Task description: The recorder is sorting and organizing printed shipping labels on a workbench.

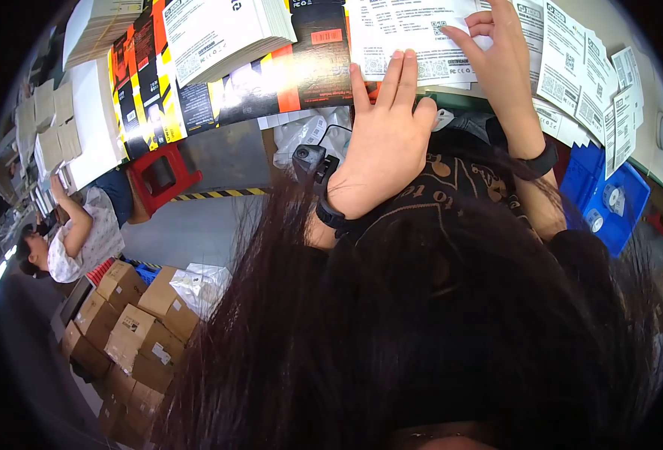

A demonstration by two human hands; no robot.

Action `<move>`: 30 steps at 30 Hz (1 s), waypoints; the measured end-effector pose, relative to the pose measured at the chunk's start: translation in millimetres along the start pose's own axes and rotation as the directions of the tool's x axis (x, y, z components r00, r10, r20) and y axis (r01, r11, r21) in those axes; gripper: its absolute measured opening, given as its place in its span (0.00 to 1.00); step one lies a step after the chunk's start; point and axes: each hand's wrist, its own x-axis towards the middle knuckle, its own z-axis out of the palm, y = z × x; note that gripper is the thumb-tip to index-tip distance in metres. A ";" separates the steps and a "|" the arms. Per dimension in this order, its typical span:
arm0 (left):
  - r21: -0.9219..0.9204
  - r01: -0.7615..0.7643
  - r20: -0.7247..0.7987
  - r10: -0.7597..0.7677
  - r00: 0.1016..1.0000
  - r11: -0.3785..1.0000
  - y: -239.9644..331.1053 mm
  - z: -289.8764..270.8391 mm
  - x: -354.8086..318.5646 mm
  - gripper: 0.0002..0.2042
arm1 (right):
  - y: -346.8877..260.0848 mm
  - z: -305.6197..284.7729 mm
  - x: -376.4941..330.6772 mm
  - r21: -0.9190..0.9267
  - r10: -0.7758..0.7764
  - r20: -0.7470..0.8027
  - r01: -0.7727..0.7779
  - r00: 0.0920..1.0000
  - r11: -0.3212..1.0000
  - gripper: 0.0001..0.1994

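Observation:
A white printed sheet point(391, 37) with text and square codes lies at the front edge of the table. My left hand point(391, 127) rests on its lower edge, fingers stretched out and pressing lightly on the paper. Over the sheet's right part is my right hand point(504, 67), its thumb apart from the bent fingers, the thumb tip on the paper. The upper fingertips run out of the picture. To the left stands a thick stack of printed sheets point(226, 37). At the right, several printed sheets point(579, 67) lie fanned out and overlapping.
Under the papers is a black, orange and yellow printed surface point(309, 75). A blue bin point(605, 199) with rolls sits at the right. Left are a red stool point(165, 178), stacked cartons point(140, 337) and another person point(84, 232) at work. A paper stack point(99, 30) stands far left.

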 end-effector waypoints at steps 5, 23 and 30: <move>-0.035 -0.011 -0.013 0.010 1.000 0.999 0.9 -0.6 1.7 0.08 | -12.9 -5.4 3.2 0.046 0.019 -0.006 -0.018 1.000 0.999 0.14; -0.055 -0.006 -0.022 0.004 1.000 0.998 2.1 -0.3 0.8 0.08 | -30.4 -5.7 1.1 -0.269 -0.016 -0.018 0.011 1.000 0.963 0.33; -0.054 -0.006 -0.017 0.005 1.000 0.999 2.9 -0.7 0.8 0.08 | -32.4 -4.5 -1.5 0.077 -0.034 -0.038 0.037 0.999 0.996 0.32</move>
